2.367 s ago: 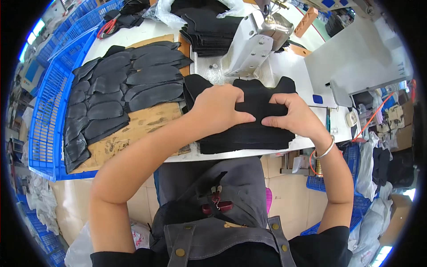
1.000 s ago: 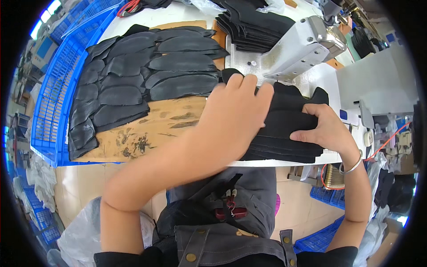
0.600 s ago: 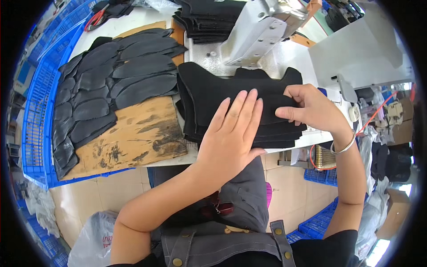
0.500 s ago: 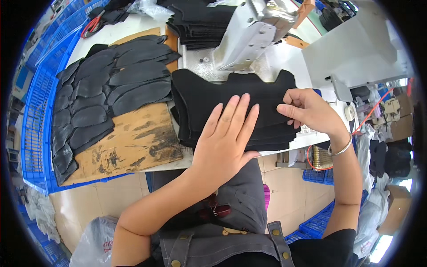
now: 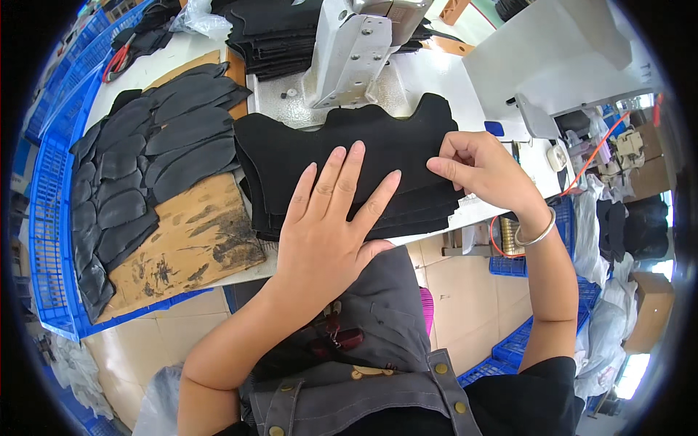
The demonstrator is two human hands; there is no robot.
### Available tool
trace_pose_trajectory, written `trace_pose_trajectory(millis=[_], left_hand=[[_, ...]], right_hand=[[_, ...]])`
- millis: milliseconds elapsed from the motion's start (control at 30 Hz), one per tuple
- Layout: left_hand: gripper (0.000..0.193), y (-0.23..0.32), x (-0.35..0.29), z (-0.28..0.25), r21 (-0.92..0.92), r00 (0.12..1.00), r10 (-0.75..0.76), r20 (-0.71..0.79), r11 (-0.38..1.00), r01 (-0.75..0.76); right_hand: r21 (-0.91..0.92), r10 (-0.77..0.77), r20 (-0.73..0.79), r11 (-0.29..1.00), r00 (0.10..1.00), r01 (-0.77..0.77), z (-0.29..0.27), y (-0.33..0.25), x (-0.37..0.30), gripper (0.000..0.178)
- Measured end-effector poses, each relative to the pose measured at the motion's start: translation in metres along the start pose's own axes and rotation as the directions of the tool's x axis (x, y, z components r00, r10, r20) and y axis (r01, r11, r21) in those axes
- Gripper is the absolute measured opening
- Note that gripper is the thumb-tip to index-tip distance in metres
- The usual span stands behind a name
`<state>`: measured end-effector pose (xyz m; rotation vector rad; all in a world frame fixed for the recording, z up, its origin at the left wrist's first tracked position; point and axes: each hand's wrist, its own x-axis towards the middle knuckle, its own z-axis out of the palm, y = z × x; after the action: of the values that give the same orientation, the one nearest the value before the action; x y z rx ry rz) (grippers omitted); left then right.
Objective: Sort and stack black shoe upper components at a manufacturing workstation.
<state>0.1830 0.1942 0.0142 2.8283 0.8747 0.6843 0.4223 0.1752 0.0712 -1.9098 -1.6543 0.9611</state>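
Observation:
A stack of black cut fabric pieces (image 5: 407, 156) with a wavy far edge lies on the white machine table in front of me. My left hand (image 5: 327, 207) rests flat on the top piece, fingers spread and palm down. At the stack's right edge, my right hand (image 5: 483, 171) is closed in a pinch, thumb against curled fingers, gripping the edge of a fabric piece. How many layers it pinches is hidden. The sewing machine's metal arm (image 5: 349, 65) rises just beyond the stack.
Black padded, leaf-shaped pieces (image 5: 123, 189) overlap on a stained wooden board (image 5: 189, 236) at left. A blue plastic crate (image 5: 51, 240) borders the board. Another black fabric stack (image 5: 269, 36) lies behind, with red-handled scissors (image 5: 116, 62) at far left. A grey panel (image 5: 545, 58) stands at right.
The whole view has shifted, so the table and stack appear further left. My left hand's fingers are slightly more spread; my right hand keeps its pinch at the stack's right edge.

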Motion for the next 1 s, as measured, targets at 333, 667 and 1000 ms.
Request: trace_pose_trajectory(millis=[333,667,1000], left_hand=[[0.085,0.005,-0.001,0.0,-0.029,1.0,0.0,-0.026,1.0,0.0],[0.087,-0.003,-0.005,-0.002,0.02,1.0,-0.002,-0.03,1.0,0.003],[0.074,-0.016,0.007,-0.038,0.256,0.997,0.041,-0.066,0.966,-0.023]], right_hand=[[-0.13,-0.09,-0.075,0.988,0.993,0.08,0.007,0.004,-0.009,0.027],[-0.701,-0.604,0.062,0.54,0.794,0.466,0.053,-0.009,-0.011,0.066],[-0.878,-0.748,0.249,0.094,0.615,0.47,0.019,-0.027,-0.014,0.047]])
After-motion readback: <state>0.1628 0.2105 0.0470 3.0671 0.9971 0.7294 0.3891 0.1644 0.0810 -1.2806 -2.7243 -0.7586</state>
